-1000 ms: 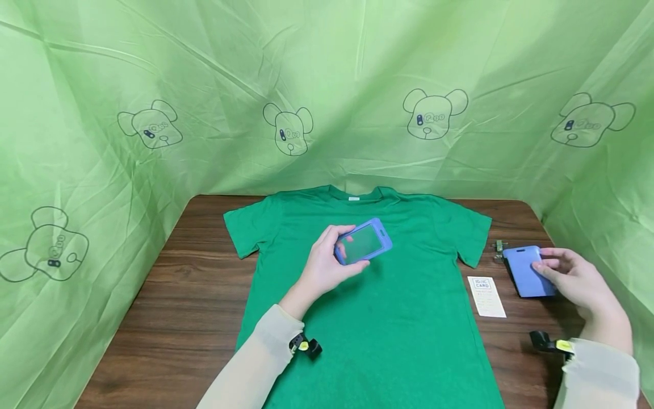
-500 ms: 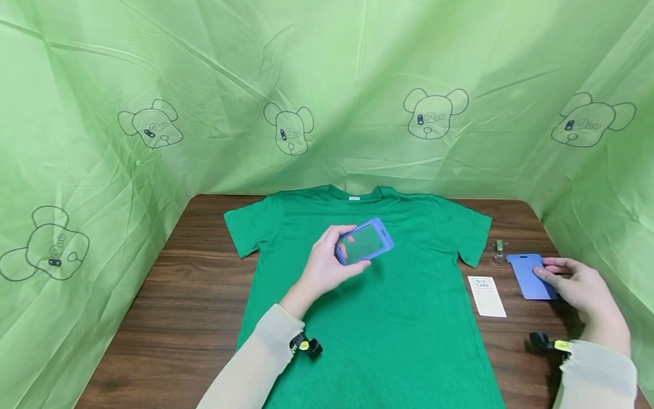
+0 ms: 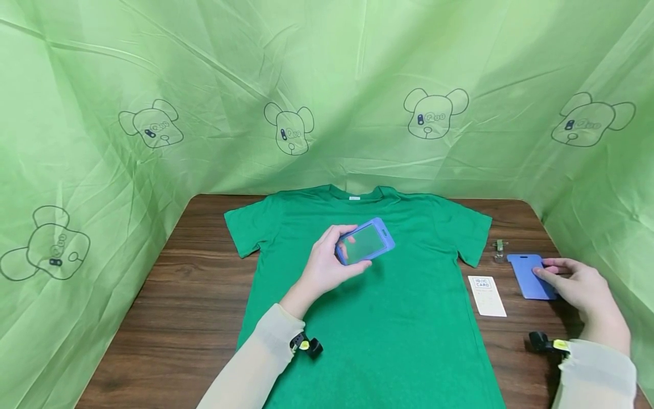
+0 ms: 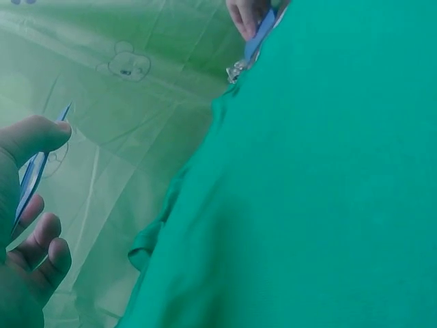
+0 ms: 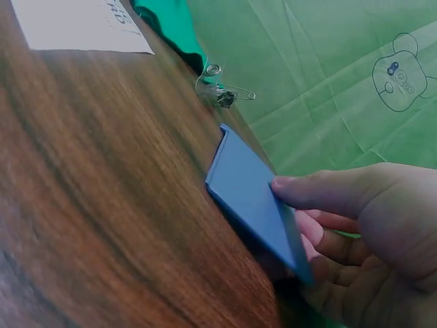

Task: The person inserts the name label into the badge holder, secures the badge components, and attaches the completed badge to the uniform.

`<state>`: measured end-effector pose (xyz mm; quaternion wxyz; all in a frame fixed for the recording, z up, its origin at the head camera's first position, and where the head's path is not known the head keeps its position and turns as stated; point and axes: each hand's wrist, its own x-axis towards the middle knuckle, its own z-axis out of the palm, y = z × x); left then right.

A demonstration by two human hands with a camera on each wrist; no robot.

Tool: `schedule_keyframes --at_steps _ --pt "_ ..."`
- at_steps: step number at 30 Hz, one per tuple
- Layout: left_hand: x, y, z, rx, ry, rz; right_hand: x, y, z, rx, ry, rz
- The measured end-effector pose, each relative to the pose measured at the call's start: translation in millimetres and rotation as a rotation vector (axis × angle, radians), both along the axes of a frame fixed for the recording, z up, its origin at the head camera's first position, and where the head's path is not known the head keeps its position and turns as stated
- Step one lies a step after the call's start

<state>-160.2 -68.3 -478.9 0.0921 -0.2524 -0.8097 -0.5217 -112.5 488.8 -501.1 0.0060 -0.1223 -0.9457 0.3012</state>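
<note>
Above the shirt, my left hand [image 3: 327, 258] holds a blue badge-holder frame [image 3: 386, 241] with a clear window by its near end, between thumb and fingers. The left wrist view shows this frame [image 4: 33, 179] edge-on. At the right, my right hand [image 3: 582, 284] pinches the right edge of a flat blue badge-holder back panel [image 3: 528, 276] with a slot at its top. In the right wrist view the panel [image 5: 249, 195] slants close to the tabletop, thumb on its face. A white card [image 3: 487, 296] printed "ID/IC CARD" and a small metal clip with a pin [image 3: 499, 250] lie nearby.
A green T-shirt [image 3: 368, 318] is spread flat over the middle of the dark wooden table [image 3: 189, 318]. Light green cloth [image 3: 352, 68] with bear-head outlines hangs behind the table and along both sides.
My right hand has lowered the blue panel slightly toward the table and moved it a little right, away from the clip. The left hand and its frame have stayed almost still.
</note>
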Motion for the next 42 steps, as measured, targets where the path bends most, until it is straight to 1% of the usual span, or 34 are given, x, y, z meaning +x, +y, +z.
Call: schedule_keyframes --at_steps 4,8,11,15,19,22,26,28,31,33,36,39,42 --pt "0.3 0 0.7 0.002 0.002 -0.001 0.7 0 0.2 0.011 0.021 0.016" --pt "0.5 0 1.2 0.001 0.002 0.002 -2.1 -3 0.7 0.010 0.047 0.042" --pt "0.6 0 1.4 0.002 -0.003 0.001 -4.9 -11 4.0 0.005 0.064 0.059" --pt "0.2 0 0.7 0.004 -0.001 0.002 -7.4 -26 10.9 -0.034 0.097 0.089" --pt "0.0 0 0.4 0.004 0.009 0.006 -8.5 -40 20.9 -0.073 0.103 0.135" --pt "-0.2 1 0.4 0.003 0.015 0.009 -8.4 -53 31.7 -0.117 0.098 0.153" --pt "-0.3 0 0.3 0.008 0.014 0.009 -5.9 -69 48.2 -0.140 0.113 0.184" --pt "0.0 1 1.0 0.009 0.011 0.004 -3.4 -75 55.5 -0.126 0.127 0.199" --pt "0.2 1 2.0 0.003 0.010 -0.001 1.1 -81 61.4 -0.136 0.145 0.230" --pt "0.5 1 2.9 0.000 0.014 -0.002 3.7 -83 60.7 -0.149 0.169 0.250" --pt "0.5 1 2.9 -0.004 0.023 0.005 6.4 -83 53.9 -0.174 0.190 0.278" --pt "0.5 1 2.7 -0.001 0.028 0.009 9.7 -81 44.7 -0.172 0.172 0.301" --pt "0.7 1 3.1 0.006 0.028 0.008 15.4 -79 35.5 -0.148 0.143 0.355"
